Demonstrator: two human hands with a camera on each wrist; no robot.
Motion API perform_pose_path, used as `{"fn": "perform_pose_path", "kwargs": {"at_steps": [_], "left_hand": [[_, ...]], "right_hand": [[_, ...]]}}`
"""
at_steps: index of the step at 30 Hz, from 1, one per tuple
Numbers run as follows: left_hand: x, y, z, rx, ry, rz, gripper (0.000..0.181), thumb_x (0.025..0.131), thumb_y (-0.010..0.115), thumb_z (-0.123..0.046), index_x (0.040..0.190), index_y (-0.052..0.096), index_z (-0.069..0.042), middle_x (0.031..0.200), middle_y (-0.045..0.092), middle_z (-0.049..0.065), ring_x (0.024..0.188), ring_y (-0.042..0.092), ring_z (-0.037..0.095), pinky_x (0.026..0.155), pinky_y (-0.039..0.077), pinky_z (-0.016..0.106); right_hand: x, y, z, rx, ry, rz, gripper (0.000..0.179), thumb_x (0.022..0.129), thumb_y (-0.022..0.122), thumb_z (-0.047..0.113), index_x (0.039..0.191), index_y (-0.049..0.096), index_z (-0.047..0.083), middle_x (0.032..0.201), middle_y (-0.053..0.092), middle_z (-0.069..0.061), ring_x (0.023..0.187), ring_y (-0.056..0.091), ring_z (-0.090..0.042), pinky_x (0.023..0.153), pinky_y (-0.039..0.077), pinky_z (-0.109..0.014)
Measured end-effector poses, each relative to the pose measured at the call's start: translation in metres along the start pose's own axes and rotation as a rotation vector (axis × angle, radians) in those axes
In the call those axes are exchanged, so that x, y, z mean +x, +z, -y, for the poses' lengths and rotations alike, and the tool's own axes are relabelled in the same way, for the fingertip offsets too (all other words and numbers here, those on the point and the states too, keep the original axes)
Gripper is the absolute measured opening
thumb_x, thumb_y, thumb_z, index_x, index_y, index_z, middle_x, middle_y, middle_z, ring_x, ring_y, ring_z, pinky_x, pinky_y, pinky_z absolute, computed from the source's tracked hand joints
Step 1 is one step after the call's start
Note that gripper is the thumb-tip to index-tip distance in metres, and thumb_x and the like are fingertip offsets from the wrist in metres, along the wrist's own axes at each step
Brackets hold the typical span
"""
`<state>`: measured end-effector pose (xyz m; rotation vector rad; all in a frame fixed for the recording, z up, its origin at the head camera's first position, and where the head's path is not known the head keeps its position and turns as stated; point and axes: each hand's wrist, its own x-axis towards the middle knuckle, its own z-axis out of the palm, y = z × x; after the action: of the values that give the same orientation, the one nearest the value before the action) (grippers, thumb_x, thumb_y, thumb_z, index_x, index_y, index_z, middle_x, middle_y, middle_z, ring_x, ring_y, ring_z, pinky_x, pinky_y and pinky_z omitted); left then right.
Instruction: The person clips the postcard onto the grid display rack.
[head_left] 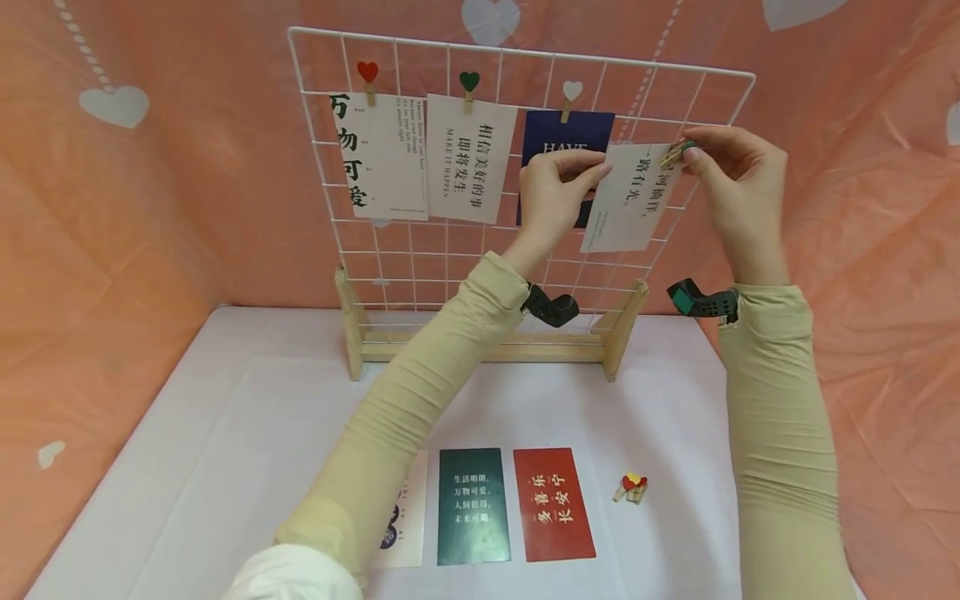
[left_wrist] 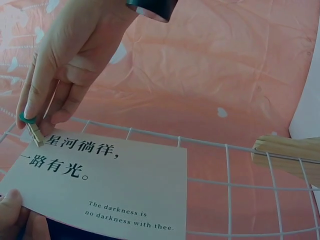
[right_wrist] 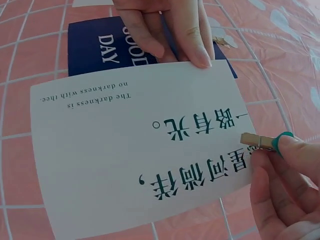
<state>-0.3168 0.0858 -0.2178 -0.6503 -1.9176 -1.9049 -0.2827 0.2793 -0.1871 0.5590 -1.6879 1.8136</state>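
Observation:
My left hand pinches the edge of a white postcard with dark Chinese lettering, thumb on its face. The card hangs in front of the white wire grid and overlaps a navy card in the head view. At the card's upper right corner, my right hand pinches a small wooden clothespin with a green top between thumb and fingers. The peg's jaws overlap the card's edge in the right wrist view.
Two light cards and the navy card hang under heart-topped clothespins. The grid stands in a wooden base. On the table lie a green card, a red card, a partly hidden white card and several clothespins.

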Motion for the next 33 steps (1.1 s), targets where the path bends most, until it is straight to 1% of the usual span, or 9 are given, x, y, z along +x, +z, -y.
{"fn": "perform_pose_path", "kwargs": {"at_steps": [7,10,14,16,20,25,33], "left_hand": [[0.002,0.004,0.000,-0.002,0.004,-0.017,0.019,0.087,0.070,-0.012,0.104,0.074,-0.004,0.086,0.071,0.004,0.072,0.065,0.009,0.068,0.054,0.017],[0.003,0.005,0.000,-0.005,0.015,-0.023,0.019,0.087,0.070,-0.012,0.104,0.073,-0.003,0.085,0.070,0.005,0.071,0.065,0.010,0.068,0.054,0.017],[0.004,0.006,-0.001,-0.007,0.017,-0.030,0.019,0.087,0.070,-0.012,0.104,0.073,-0.003,0.083,0.070,0.006,0.069,0.065,0.012,0.066,0.054,0.017],[0.004,0.007,-0.001,0.003,0.020,-0.032,0.019,0.087,0.071,-0.012,0.104,0.074,-0.003,0.082,0.070,0.005,0.068,0.065,0.012,0.066,0.054,0.017],[0.006,0.008,-0.002,0.022,0.039,-0.034,0.019,0.087,0.071,-0.013,0.103,0.074,-0.004,0.082,0.070,0.004,0.069,0.065,0.011,0.066,0.054,0.016],[0.009,0.008,-0.004,0.036,0.059,-0.038,0.018,0.087,0.071,-0.013,0.102,0.074,-0.004,0.079,0.070,0.004,0.066,0.064,0.012,0.064,0.054,0.017],[0.010,0.009,-0.008,0.076,0.073,-0.036,0.017,0.088,0.070,-0.016,0.101,0.075,-0.007,0.072,0.068,0.003,0.061,0.062,0.012,0.055,0.050,0.021]], "right_hand": [[0.007,0.001,0.006,-0.015,-0.011,-0.026,0.024,0.082,0.072,-0.003,0.102,0.067,-0.015,0.092,0.069,-0.017,0.079,0.063,-0.023,0.077,0.052,-0.027],[0.008,0.004,0.011,-0.019,-0.028,-0.041,0.024,0.081,0.072,-0.003,0.101,0.067,-0.015,0.089,0.069,-0.018,0.077,0.062,-0.024,0.076,0.051,-0.027],[0.013,0.007,0.013,0.002,-0.044,-0.064,0.023,0.080,0.073,-0.004,0.100,0.067,-0.015,0.087,0.069,-0.018,0.074,0.063,-0.023,0.076,0.051,-0.027],[0.014,0.007,0.014,0.003,-0.051,-0.070,0.023,0.080,0.073,-0.005,0.100,0.067,-0.015,0.086,0.070,-0.018,0.074,0.063,-0.023,0.076,0.051,-0.027],[0.015,0.009,0.018,-0.005,-0.070,-0.064,0.021,0.080,0.073,-0.005,0.098,0.067,-0.015,0.087,0.070,-0.019,0.075,0.062,-0.023,0.076,0.051,-0.027],[0.018,0.009,0.022,-0.027,-0.077,-0.061,0.019,0.081,0.072,-0.006,0.097,0.068,-0.014,0.088,0.070,-0.018,0.075,0.062,-0.023,0.076,0.051,-0.027],[0.023,0.008,0.024,-0.091,-0.069,-0.048,0.016,0.082,0.071,-0.006,0.097,0.070,-0.010,0.088,0.070,-0.014,0.075,0.062,-0.021,0.075,0.049,-0.027]]}}
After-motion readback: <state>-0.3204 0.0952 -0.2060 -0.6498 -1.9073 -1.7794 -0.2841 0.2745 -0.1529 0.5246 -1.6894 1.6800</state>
